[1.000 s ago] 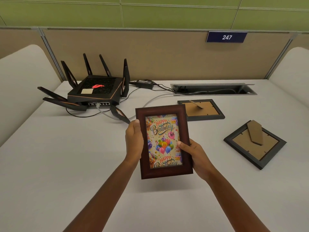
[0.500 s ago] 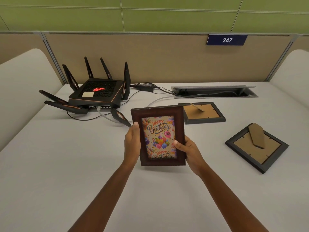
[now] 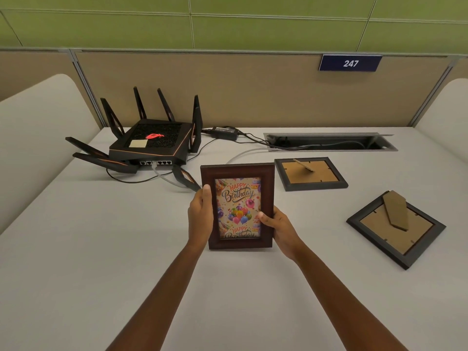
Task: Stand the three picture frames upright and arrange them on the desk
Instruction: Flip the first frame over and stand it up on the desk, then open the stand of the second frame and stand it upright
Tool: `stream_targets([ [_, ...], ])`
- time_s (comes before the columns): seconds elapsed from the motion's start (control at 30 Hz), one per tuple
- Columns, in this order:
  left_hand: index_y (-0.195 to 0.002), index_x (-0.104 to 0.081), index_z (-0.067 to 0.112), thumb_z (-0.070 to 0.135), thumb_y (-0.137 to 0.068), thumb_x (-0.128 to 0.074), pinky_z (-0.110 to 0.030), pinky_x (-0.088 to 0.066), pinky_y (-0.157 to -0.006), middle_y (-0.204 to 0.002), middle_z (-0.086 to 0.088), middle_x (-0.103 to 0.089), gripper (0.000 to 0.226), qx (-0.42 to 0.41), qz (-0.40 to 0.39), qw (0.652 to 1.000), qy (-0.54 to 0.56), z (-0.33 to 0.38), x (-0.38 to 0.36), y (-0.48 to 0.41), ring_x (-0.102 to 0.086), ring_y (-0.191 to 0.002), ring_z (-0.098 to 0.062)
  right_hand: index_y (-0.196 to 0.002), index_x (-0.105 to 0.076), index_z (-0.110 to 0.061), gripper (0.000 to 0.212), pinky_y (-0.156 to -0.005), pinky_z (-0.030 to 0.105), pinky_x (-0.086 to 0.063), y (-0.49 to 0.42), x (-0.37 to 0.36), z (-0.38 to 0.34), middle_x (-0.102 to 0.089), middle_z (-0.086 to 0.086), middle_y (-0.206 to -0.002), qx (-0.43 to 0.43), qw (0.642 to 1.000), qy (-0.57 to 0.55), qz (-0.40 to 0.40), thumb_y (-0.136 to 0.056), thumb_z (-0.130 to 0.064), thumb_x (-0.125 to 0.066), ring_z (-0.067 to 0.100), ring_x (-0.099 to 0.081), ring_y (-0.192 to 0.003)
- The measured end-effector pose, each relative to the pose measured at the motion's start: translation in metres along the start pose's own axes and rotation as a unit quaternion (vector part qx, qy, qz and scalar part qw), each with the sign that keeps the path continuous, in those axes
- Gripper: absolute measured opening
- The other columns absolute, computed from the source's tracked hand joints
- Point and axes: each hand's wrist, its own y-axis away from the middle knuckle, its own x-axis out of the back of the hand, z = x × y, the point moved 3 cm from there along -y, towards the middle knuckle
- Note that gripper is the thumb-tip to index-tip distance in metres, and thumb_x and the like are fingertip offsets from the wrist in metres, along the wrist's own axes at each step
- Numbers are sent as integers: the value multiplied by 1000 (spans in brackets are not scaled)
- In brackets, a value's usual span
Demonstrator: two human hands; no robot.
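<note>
Frame (image 3: pixel 237 206) tipped from reclined to upright, near desk (image 3: pixel 76 249), pinched by left hand (image 3: pixel 200 216) and right hand (image 3: pixel 278 226); release next.

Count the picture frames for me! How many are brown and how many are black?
Brown frame: 1, held upright in both hands
Black frames: 2, lying face down on the desk
Total: 3
</note>
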Motion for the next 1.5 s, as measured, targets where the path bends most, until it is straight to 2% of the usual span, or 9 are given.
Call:
stream_targets([
  [0.33, -118, -49, 5, 30, -98, -30, -22, -50, -75, -106, -11, -63, 36, -27, 1, 999, -30, -2, -4, 8, -61, -101, -25, -118, -44, -24, 28, -75, 21, -55, 0, 8, 1, -56, 2, -120, -18, 999, 48, -6, -91, -17, -47, 18, -58, -105],
  [0.47, -130, -39, 3, 23, -96, -40, -40, -45, -99, -134, -19, -46, 39, -146, 117, 972, -139, 13, -2, 24, -47, -124, -27, -128, -37, -19, 43, -88, 28, -47, 5, 19, -8, -48, 6, -135, -15, 991, 134, 6, -88, -23, -52, 16, -49, -115],
  [0.57, -134, -35, 1, 22, -91, -42, -43, -32, -107, -144, -25, -35, 48, -301, 113, 922, -215, 29, -9, 39, -30, -136, -26, -129, -36, -22, 46, -99, 33, -37, 12, 38, -18, -40, 4, -143, 21, 972, 225, 61, -87, -31, -53, 17, -40, -128],
  [0.63, -134, -30, 4, 22, -90, -40, -42, -26, -112, -143, -27, -36, 49, -401, 65, 872, -272, 36, -23, 49, -24, -137, -27, -135, -32, -21, 54, -108, 40, -29, 15, 55, -25, -34, 5, -148, 37, 934, 339, 107, -87, -37, -51, 22, -30, -136],
  [0.73, -134, -31, 4, 21, -88, -41, -40, -23, -113, -141, -24, -40, 50, -469, 2, 824, -318, 40, -52, 64, -24, -136, -28, -140, -25, -20, 59, -115, 48, -13, 17, 80, -36, -22, 6, -153, 85, 784, 596, 155, -90, -45, -41, 24, -10, -143],
  [0.8, -134, -30, 3, 23, -88, -42, -41, -24, -113, -142, -24, -40, 51, -464, -37, 820, -333, 38, -75, 71, -23, -137, -29, -142, -20, -19, 64, -115, 49, -9, 18, 93, -43, -17, 7, -155, 85, 735, 652, 165, -87, -53, -27, 24, -3, -144],
  [0.97, -138, -34, 0, 22, -90, -50, -47, -23, -108, -146, -24, -34, 55, -428, -143, 818, -358, 26, -137, 76, -28, -136, -37, -143, -9, -18, 106, -115, 49, -7, 15, 124, -50, -7, 8, -156, 52, 691, 706, 143, -58, -71, 26, 25, 1, -144],
  [1.17, -146, 0, 11, 38, -97, -27, -30, 2, -119, -158, -11, 4, 63, -258, -204, 829, -452, -9, -193, 51, 5, -146, -23, -144, -7, -16, 67, -115, 50, -6, 1, 169, -46, -4, 10, -156, 6, 688, 718, 109, -88, -53, -10, 26, 3, -144],
  [1.5, -146, -7, 5, 38, -97, -32, -39, -15, -118, -157, -16, -8, 63, -56, -170, 887, -425, -19, -236, 5, -8, -145, -30, -142, -13, -16, 58, -115, 52, -11, -36, 222, -44, -9, 9, -156, -16, 704, 708, 65, -94, -41, -33, 26, -3, -144],
])
